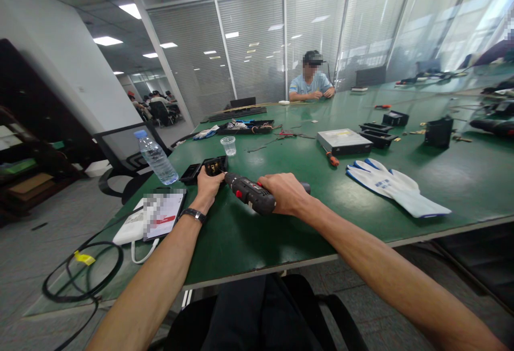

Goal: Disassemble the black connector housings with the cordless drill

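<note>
My right hand (287, 193) is wrapped round the handle of a black cordless drill (255, 196) with a red button, its chuck pointing left. My left hand (209, 186) grips a black box with brass-coloured metal parts (216, 166) inside and steadies it on the table. The drill's tip is close to that box, beside my left thumb; whether the bit touches it I cannot tell. Another black piece (190, 173) lies just left of the box. Behind them stands a clear plastic cup (228, 146).
On the left are a water bottle (157, 159), a tablet (164, 216) and a coiled black cable (84, 276). A white glove (395, 188), a disc drive (344, 142) and black brackets (377, 138) lie right. A co-worker (311, 81) sits across the green table (241, 249).
</note>
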Tool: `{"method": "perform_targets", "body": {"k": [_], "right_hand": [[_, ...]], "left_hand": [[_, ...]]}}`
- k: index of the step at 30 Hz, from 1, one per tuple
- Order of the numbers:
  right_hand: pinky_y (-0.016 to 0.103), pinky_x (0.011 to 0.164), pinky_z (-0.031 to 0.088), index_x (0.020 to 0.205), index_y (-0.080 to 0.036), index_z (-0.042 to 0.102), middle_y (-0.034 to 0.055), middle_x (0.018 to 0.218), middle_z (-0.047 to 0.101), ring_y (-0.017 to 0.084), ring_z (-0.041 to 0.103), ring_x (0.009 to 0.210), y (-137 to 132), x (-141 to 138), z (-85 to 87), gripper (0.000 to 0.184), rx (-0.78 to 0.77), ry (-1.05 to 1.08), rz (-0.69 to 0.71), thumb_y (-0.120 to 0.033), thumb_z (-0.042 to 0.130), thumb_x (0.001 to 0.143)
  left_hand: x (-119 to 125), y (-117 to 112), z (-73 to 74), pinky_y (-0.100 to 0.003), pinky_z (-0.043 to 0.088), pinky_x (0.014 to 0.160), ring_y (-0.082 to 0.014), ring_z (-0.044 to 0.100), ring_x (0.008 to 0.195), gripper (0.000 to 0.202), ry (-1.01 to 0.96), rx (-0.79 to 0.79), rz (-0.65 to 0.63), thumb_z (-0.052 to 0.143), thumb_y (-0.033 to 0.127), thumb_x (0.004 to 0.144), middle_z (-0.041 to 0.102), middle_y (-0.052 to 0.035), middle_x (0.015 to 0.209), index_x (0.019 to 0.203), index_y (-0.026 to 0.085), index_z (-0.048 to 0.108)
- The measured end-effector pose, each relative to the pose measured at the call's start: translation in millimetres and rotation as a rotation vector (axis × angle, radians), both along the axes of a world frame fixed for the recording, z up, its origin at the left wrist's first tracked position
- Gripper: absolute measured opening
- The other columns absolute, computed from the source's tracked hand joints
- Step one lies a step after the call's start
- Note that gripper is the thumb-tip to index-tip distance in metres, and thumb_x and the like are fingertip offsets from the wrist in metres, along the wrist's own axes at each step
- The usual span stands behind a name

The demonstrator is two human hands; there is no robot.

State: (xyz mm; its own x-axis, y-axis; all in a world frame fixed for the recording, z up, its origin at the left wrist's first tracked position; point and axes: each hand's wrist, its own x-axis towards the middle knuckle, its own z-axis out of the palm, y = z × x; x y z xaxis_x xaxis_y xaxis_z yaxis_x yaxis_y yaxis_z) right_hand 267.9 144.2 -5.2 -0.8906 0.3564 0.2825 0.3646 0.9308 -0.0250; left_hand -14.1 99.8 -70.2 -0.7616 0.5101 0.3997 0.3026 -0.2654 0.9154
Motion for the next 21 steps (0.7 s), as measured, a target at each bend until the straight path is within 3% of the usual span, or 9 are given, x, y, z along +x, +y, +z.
{"method": "perform_targets", "body": {"k": [7, 21], "right_hand": [[0.030, 0.062, 0.035, 0.111, -0.022, 0.063, 0.0075, 0.105, 0.071, 0.023, 0.068, 0.086, -1.3, 0.5, -0.4, 0.039, -0.010, 0.023, 0.032, -0.046, 0.065, 0.080], [0.029, 0.064, 0.039, 0.100, -0.020, 0.065, 0.0073, 0.101, 0.071, 0.022, 0.068, 0.084, -1.9, -0.3, 2.6, 0.031, -0.011, -0.029, 0.013, -0.045, 0.066, 0.080]], "left_hand": [[2.2, -1.5, 2.1, -0.034, 0.055, 0.083, -0.0164, 0.066, 0.081, 0.047, -0.002, -0.014, 0.020, 0.084, 0.012, 0.052, 0.071, -0.0051, 0.093, 0.096, 0.014, 0.067], [7.2, -3.4, 5.3, -0.033, 0.055, 0.080, -0.0160, 0.065, 0.079, 0.048, 0.000, -0.012, 0.023, 0.084, 0.011, 0.052, 0.071, -0.0040, 0.091, 0.097, 0.014, 0.066]]}}
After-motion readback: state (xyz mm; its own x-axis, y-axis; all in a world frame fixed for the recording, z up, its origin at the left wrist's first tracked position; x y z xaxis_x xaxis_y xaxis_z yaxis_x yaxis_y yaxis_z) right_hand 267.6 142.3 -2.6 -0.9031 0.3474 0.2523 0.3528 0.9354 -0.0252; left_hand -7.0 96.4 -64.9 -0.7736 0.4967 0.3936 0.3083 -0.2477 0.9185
